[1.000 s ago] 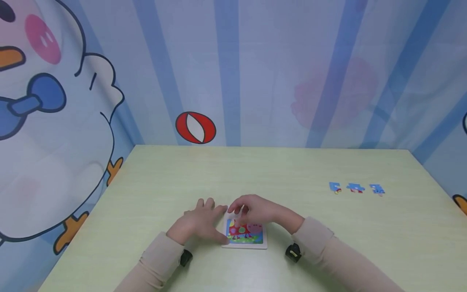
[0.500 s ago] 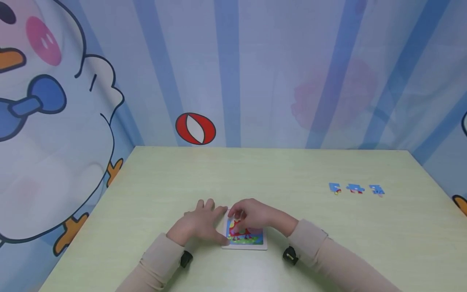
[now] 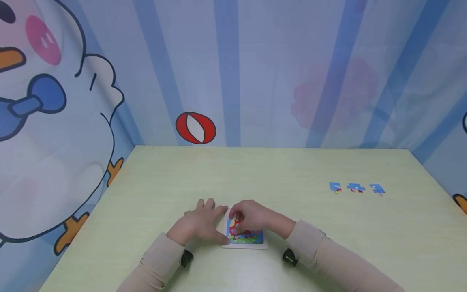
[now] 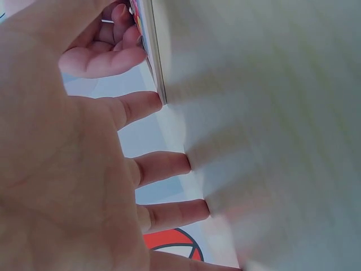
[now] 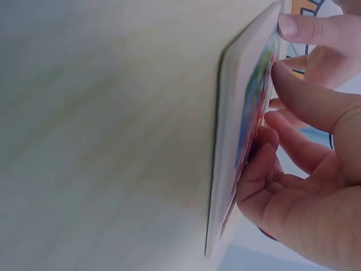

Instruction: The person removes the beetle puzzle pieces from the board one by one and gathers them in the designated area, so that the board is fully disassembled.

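A small jigsaw puzzle in a white-edged square board lies near the front middle of the table, its picture showing a red bug on green and blue. My left hand is spread at its left side, thumb and index finger touching the board's edge; in the left wrist view its fingers stand straight on the table. From above, my right hand pinches at a puzzle piece on the picture's left part, thumb and curled fingers against the surface. The hand hides most of that piece and the board's upper part.
Three loose blue puzzle pieces lie in a row at the table's back right. The pale wooden table ends against a printed cloth backdrop at the back and sides.
My right hand has lowered and shifted slightly toward me, its fingertips drawing closer onto the picture. The left hand and the loose pieces stay where they were.
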A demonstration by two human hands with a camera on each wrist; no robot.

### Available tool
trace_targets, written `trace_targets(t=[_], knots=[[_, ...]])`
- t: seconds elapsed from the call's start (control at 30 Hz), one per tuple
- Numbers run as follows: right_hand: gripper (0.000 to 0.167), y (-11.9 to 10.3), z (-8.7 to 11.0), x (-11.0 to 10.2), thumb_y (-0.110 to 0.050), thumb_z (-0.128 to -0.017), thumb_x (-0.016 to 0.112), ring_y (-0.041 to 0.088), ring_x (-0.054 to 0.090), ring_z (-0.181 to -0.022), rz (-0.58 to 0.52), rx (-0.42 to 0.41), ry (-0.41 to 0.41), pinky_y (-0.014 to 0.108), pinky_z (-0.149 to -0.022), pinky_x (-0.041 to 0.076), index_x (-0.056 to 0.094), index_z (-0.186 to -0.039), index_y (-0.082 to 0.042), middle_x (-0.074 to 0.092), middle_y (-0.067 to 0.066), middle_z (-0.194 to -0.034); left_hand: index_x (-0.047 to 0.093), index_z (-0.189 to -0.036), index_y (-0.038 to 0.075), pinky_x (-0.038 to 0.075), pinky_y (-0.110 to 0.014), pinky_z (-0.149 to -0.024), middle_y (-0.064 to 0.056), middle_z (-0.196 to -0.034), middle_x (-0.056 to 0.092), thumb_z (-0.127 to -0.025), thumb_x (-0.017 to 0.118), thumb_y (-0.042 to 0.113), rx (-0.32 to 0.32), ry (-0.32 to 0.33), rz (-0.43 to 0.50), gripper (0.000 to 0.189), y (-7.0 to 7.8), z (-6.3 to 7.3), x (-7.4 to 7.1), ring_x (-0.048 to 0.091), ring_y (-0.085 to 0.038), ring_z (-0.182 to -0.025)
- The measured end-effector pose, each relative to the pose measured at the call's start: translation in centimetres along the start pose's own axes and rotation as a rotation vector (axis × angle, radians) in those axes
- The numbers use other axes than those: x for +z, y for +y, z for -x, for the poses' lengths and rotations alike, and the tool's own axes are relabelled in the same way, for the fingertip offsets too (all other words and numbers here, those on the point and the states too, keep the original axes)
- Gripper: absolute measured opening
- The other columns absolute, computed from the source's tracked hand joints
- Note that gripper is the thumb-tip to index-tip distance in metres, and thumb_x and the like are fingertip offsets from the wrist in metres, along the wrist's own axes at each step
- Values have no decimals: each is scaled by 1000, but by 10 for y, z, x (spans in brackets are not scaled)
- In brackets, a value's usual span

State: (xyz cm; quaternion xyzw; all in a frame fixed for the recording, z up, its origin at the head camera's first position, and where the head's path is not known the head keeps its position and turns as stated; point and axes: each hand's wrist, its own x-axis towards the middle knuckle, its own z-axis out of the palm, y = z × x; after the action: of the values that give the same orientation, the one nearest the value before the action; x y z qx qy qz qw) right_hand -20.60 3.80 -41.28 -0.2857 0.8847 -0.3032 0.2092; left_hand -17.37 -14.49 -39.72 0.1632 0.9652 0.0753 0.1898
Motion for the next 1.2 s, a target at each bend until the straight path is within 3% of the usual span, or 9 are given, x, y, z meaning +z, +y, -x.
trace_targets(t=[0.53, 0.8, 1.2], knots=[[29, -6, 1, 0, -11, -78, 80, 15, 50, -80, 39, 13, -3, 31, -77, 45, 67, -103, -7, 57, -1, -86, 41, -146, 20, 47, -48, -64, -6, -114, 41, -73, 74, 58, 15, -12, -9, 89, 0, -1, -3, 35, -27, -103], [28, -5, 0, 1, -9, -77, 81, 16, 48, -80, 34, -7, -2, 31, -73, 43, 64, -100, -9, 55, 1, -85, 43, -144, 20, 48, -50, -65, -6, -111, 39, -78, 69, 58, 6, -17, -10, 80, 1, -2, -5, 34, -29, -106], [25, 1, 1, 0, -6, -80, 77, 16, 51, -78, -32, -54, -9, 31, -74, 45, 61, -99, -13, 56, 0, -85, 44, -143, 20, 47, -55, -67, -6, -112, 40, -77, 71, 56, -9, -7, -11, 79, 2, -2, -2, 35, -29, -105]])
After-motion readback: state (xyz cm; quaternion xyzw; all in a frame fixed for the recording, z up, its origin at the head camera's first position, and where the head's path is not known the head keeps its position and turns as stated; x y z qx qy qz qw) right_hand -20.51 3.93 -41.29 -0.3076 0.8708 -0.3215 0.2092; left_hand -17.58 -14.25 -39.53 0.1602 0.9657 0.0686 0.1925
